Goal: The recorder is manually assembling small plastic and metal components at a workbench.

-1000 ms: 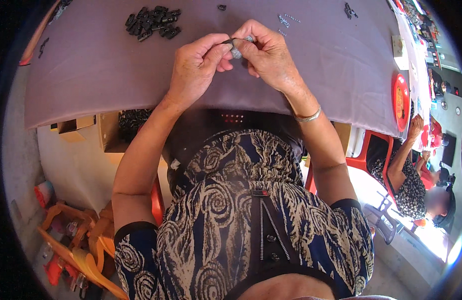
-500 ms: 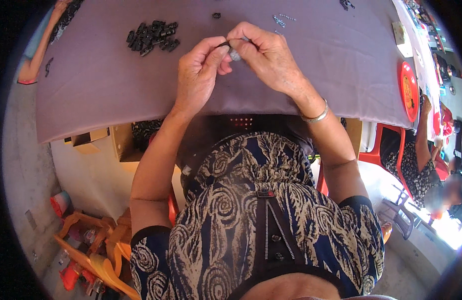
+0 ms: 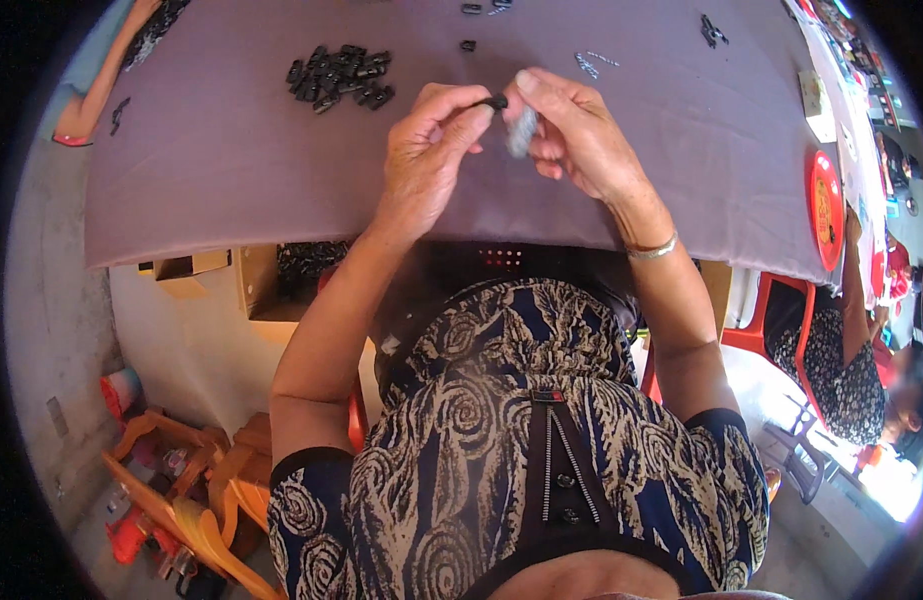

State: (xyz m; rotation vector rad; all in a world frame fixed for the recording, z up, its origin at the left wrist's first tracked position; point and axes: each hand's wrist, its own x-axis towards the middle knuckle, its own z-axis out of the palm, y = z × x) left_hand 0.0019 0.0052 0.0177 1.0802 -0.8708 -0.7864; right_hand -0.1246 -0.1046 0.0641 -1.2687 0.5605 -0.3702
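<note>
Over the table, my left hand (image 3: 431,140) pinches a small black plastic piece (image 3: 496,102) between thumb and forefinger. Close beside it, my right hand (image 3: 579,130) has its fingers curled. A pale grey, motion-blurred thing (image 3: 522,132) shows at its fingers; I cannot tell whether it is held or wrapped round a finger. Beyond my left hand lies a pile of small black pieces (image 3: 336,78). One black piece (image 3: 467,46) sits apart from the pile. Several tiny silvery parts (image 3: 587,66) lie beyond my right hand.
A grey-purple cloth (image 3: 241,190) covers the table. More black pieces (image 3: 712,32) lie at the far right. A red round tray (image 3: 826,210) rests on the right edge. Other people sit at both sides. Open cardboard boxes (image 3: 266,285) and wooden chairs (image 3: 196,470) stand below.
My right hand has drawn away to the right from my left hand, uncovering the black piece and more of the grey thing. The whole view has shifted slightly.
</note>
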